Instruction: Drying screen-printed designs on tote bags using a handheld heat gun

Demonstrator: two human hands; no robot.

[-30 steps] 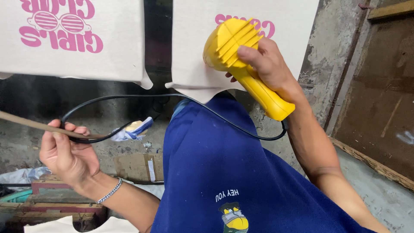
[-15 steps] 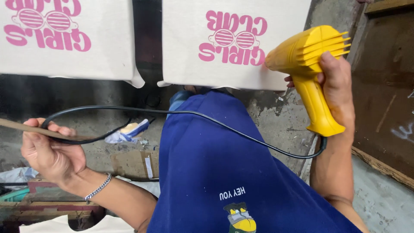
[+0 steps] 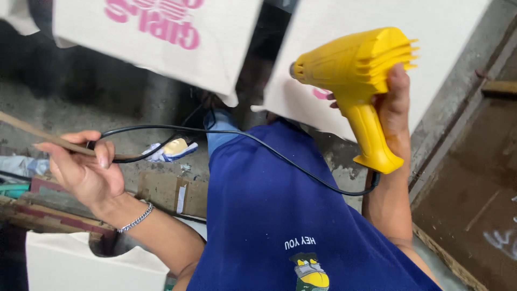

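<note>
My right hand (image 3: 396,116) grips the handle of a yellow heat gun (image 3: 358,70), nozzle pointing left at a cream fabric panel (image 3: 371,16) hanging at the upper right. Its black cord (image 3: 258,141) loops from the handle's base across my blue shirt (image 3: 280,215) to my left hand (image 3: 83,172). That hand holds the cord together with a thin wooden stick (image 3: 32,132) that runs off to the left. A second cream fabric panel with pink print (image 3: 156,37) hangs at the upper left.
Below lie a rough concrete floor (image 3: 129,102), a crumpled blue, white and yellow wrapper (image 3: 172,150), a cardboard piece (image 3: 169,191) and red wooden boards (image 3: 37,207). A white sheet (image 3: 70,264) is at the lower left. A dark wooden panel (image 3: 474,183) stands at the right.
The view has shifted, so the fabric panels sit higher and further right. The heat gun now points left at the right panel. My left hand keeps its hold on cord and stick.
</note>
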